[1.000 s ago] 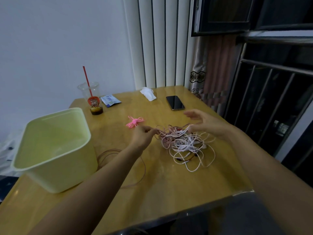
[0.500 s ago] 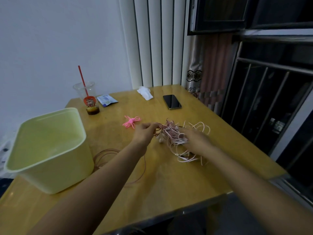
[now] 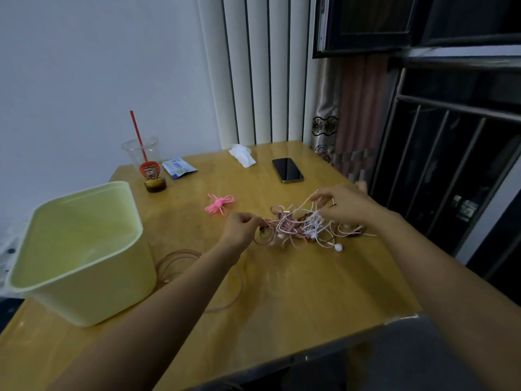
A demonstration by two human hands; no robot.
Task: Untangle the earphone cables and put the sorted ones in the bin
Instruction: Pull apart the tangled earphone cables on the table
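Left forearm (image 3: 158, 314) hides part of the loose brown cable (image 3: 180, 253).

Single head-worn wide-angle view, looking forward and down across the table (image 3: 296, 300) from its near edge. Close in: earphone cables (image 3: 296, 227) at centre, bin (image 3: 84, 292) at 9 o'clock, wall (image 3: 84, 80) at 11 o'clock, window bars (image 3: 456, 110) at 2 o'clock.

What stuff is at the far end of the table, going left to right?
Plastic cup with a red straw → blue-and-white packet → crumpled white tissue → black phone.
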